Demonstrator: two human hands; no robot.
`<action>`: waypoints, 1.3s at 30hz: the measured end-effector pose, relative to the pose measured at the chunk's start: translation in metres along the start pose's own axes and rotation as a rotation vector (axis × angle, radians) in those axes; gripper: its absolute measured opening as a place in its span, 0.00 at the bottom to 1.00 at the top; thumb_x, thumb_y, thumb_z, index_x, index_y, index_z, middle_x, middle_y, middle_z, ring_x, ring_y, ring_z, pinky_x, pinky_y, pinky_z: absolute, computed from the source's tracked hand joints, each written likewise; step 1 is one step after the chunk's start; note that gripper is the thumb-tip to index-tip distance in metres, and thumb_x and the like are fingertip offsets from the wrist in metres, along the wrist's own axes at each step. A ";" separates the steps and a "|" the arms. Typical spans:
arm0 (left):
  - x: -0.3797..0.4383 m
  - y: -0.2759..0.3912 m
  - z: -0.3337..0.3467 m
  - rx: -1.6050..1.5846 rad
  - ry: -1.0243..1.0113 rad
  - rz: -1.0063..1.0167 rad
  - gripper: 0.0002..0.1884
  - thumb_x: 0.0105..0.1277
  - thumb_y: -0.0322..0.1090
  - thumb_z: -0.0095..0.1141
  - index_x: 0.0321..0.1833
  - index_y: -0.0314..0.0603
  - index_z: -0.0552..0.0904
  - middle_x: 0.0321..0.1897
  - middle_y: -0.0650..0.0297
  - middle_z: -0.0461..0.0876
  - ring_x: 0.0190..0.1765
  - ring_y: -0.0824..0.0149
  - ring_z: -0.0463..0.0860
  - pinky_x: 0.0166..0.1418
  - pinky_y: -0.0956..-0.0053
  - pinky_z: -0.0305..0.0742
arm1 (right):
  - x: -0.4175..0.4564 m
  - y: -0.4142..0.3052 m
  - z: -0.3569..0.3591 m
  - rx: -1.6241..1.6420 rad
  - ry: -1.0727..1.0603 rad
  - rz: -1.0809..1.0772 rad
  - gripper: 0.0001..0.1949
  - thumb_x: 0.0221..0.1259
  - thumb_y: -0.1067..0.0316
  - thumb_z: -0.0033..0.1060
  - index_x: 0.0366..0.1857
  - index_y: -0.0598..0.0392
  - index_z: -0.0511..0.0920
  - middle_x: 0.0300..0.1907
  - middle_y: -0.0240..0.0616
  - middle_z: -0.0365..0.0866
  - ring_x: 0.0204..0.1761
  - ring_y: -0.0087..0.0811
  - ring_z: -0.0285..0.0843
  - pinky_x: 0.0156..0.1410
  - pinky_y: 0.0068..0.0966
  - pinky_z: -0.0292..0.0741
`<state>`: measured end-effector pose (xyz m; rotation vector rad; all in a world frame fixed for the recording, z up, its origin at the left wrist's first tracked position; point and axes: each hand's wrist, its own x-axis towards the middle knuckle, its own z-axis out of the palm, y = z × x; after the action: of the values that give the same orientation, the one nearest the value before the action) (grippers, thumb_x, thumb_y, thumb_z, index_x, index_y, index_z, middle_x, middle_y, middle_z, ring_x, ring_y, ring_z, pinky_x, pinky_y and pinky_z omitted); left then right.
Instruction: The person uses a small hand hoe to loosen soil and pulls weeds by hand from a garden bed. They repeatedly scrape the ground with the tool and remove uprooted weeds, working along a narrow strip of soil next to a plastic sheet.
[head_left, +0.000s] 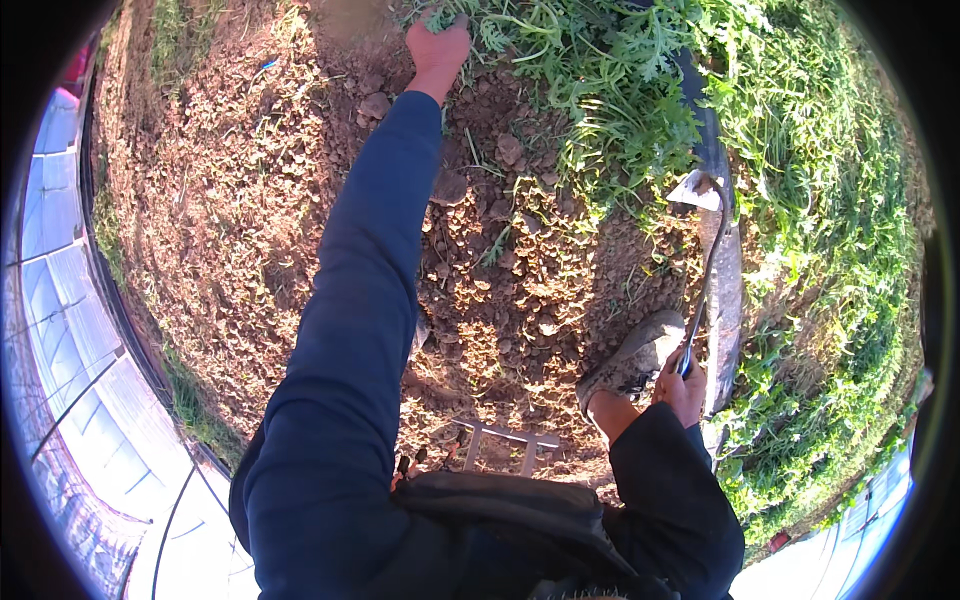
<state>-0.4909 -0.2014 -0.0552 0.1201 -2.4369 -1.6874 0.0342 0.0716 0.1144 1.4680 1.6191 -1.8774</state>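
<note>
My left hand reaches far forward to the top edge of the view, its fingers among green leafy plants with lobed leaves. What its fingers do there is partly hidden by the leaves. Low on the right, beside my shoe, my right hand is closed around the handle of a small hand hoe. The hoe's thin curved shaft runs up to a pale metal blade, which lies over a dark strip at the edge of the plants.
Clumpy brown soil spreads across the left and middle. Dense green growth covers the right side. My dirty shoe rests on the soil near a metal frame. Translucent sheeting with framing curves along the far left.
</note>
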 end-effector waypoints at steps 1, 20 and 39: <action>-0.001 0.001 0.002 -0.080 -0.006 -0.044 0.17 0.63 0.30 0.67 0.54 0.34 0.84 0.46 0.56 0.89 0.50 0.59 0.86 0.54 0.64 0.78 | 0.001 0.000 -0.001 0.006 -0.002 -0.003 0.07 0.55 0.79 0.44 0.32 0.53 0.70 0.16 0.28 0.65 0.12 0.18 0.59 0.17 0.18 0.58; -0.034 0.078 -0.086 -0.295 -0.102 -0.420 0.29 0.60 0.30 0.72 0.63 0.33 0.75 0.58 0.53 0.80 0.59 0.57 0.79 0.68 0.57 0.72 | 0.006 0.004 0.000 -0.021 0.034 -0.028 0.07 0.54 0.81 0.45 0.32 0.54 0.71 0.16 0.27 0.65 0.12 0.17 0.58 0.16 0.18 0.56; 0.069 -0.020 -0.033 0.951 -0.257 0.245 0.27 0.62 0.52 0.67 0.59 0.42 0.83 0.48 0.52 0.87 0.52 0.51 0.85 0.57 0.58 0.80 | 0.006 0.001 -0.001 -0.079 -0.006 -0.051 0.08 0.54 0.80 0.41 0.32 0.54 0.70 0.16 0.27 0.64 0.12 0.18 0.59 0.17 0.18 0.58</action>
<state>-0.5532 -0.2497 -0.0555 -0.2809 -3.0594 -0.3624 0.0325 0.0746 0.1090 1.4012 1.7228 -1.8205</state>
